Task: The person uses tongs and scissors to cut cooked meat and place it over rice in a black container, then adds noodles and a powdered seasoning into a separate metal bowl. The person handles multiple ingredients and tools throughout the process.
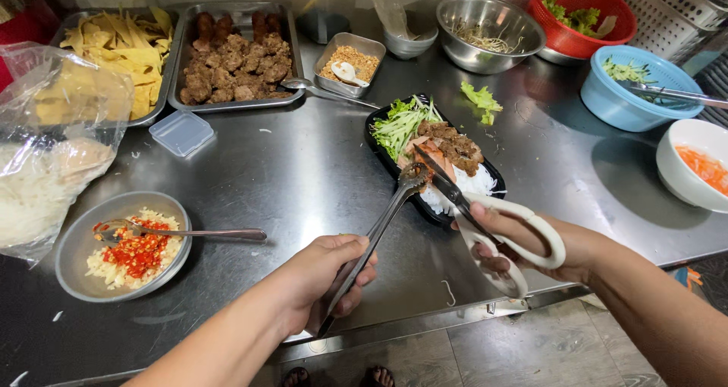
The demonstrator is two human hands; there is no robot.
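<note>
Black tray (377, 122) of food, sitting on shiny metal table (303, 167), right in front of both hands. Full of things: green cucumber strips (400, 123) at far end, brown meat pieces (451, 146) in middle, white noodles (472, 184) at near end, something pink tucked under the meat.

Left hand (322, 277) closed tight round metal tongs (379, 231), near side of tray, tips pinched together at tray's middle. Cannot tell for sure what the tips grip; looks like a bit of the meat, likely held still for cutting.

Right hand (523, 243) just near the tray's near corner, fingers pushed through white loops of scissors (485, 220) and closed round them. Blades only a little open, pointing into the tray right beside the tong tips, so cut bits drop straight onto the noodles.

Left of tray and near: grey bowl of garlic and red chili (130, 250) with a spoon (197, 234). Beyond tray, to its left: big pan of brown meat (235, 61), small tin of crushed peanuts (350, 59). Right of tray: blue bowl (633, 91), white bowl of orange carrot shreds (698, 167). All kept close, easy to reach.
</note>
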